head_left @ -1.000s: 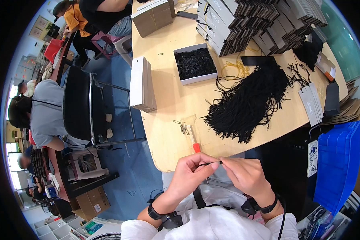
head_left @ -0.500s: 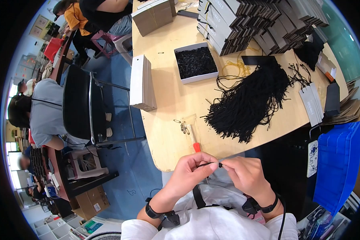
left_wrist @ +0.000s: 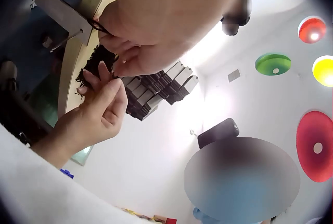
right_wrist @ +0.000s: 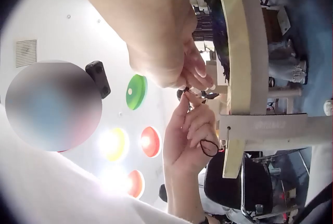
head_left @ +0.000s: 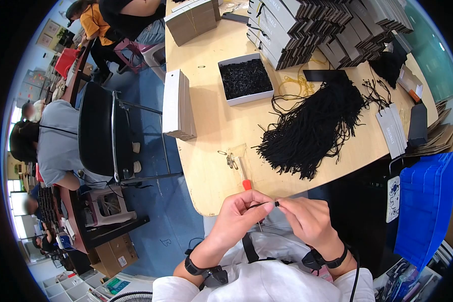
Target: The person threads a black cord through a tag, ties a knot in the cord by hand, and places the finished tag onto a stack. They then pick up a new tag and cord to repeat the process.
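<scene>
The grip of the left hand [head_left: 242, 215] is clamped on a thin black cord [head_left: 257, 206], thumb and forefinger pinched together. The right hand [head_left: 309, 221] pinches the same cord from the other side, so the fingertips of the two nearly meet. Between them shows a small black lump [head_left: 277, 204], too small to tell whether it is a knot or a fitting. The cord is held up at the near edge of the bench [head_left: 206, 168], a little right of its near left corner.

In the right wrist view a loop of cord [right_wrist: 202, 145] hangs out by the left hand's fingers, and a grey tag [right_wrist: 265, 132] with a hole is near it; whether the cord passes through that hole cannot be told.

Near the left corner lies a red-handled tool [head_left: 246, 185], with metal rings [head_left: 231, 161] just beside it. A stack of grey tags [head_left: 177, 108] stands along the left edge. Farther in sits a white box [head_left: 250, 99] filled with black pieces [head_left: 245, 79]. A large heap of black cords [head_left: 317, 128] spreads towards the near edge, yellow bands [head_left: 299, 88] beside it. Banded piles of tags [head_left: 287, 35] rise towards the far edge.
</scene>
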The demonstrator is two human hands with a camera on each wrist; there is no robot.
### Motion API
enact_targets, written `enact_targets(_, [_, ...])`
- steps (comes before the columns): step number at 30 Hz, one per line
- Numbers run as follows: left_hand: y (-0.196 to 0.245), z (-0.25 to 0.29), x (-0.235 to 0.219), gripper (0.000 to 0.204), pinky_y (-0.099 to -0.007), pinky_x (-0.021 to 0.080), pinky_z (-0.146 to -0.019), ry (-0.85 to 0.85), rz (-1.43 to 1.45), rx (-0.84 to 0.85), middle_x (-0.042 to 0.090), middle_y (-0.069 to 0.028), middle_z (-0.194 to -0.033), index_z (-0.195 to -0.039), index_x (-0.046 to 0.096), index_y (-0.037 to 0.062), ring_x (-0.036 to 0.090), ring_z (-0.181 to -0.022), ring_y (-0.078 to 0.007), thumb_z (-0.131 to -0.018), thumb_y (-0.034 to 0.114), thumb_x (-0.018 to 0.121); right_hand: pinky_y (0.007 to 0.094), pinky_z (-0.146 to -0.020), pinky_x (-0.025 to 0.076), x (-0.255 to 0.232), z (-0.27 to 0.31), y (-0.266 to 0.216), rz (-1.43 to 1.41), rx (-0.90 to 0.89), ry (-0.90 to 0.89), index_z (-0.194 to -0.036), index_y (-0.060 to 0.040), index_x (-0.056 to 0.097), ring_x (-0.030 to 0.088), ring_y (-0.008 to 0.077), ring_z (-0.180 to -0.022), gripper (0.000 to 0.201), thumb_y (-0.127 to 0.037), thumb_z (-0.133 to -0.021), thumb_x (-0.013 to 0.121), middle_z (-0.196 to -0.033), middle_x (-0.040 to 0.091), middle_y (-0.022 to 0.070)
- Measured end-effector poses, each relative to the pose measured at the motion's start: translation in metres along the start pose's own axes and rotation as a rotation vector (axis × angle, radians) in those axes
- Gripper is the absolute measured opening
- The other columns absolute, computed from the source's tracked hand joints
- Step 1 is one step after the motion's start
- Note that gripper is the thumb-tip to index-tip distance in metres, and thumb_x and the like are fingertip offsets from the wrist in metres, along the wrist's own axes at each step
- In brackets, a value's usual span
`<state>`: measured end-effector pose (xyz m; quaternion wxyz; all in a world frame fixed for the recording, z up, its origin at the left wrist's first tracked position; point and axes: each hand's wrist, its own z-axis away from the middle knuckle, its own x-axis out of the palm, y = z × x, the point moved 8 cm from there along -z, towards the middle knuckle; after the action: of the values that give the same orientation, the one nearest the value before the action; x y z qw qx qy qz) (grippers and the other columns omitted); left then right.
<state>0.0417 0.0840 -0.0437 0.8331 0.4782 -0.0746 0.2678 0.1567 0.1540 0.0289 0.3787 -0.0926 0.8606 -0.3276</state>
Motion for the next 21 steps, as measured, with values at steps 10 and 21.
enact_targets(10, [0.0031, 0.0034, 0.0046, 0.012, -0.0167, 0.045, -0.067, -0.014, -0.171, 0.043, 0.066, -0.0033, -0.088, -0.099, 0.063, -0.0042, 0.056, -0.076, -0.0026, -0.090, 0.004, 0.062, 0.0311, -0.052, 0.052, -0.0018, -0.0019, 0.0075, -0.044, 0.041, -0.102, -0.092, 0.0025, 0.062, 0.065, 0.0254, -0.061, 0.024, 0.006, -0.069, 0.066, -0.074, 0.065, 0.0122])
enact_targets(21, [0.0031, 0.0026, 0.0064, 0.014, -0.0161, 0.026, -0.050, 0.041, -0.198, 0.102, 0.050, 0.0086, -0.070, -0.101, 0.063, -0.0025, 0.033, -0.058, 0.0019, -0.090, 0.006, 0.064, 0.0310, -0.050, 0.050, -0.0042, -0.0031, 0.0050, -0.008, 0.023, -0.077, -0.092, 0.0024, 0.062, 0.064, 0.0241, -0.059, 0.023, 0.004, -0.070, 0.069, -0.072, 0.064, 0.0111])
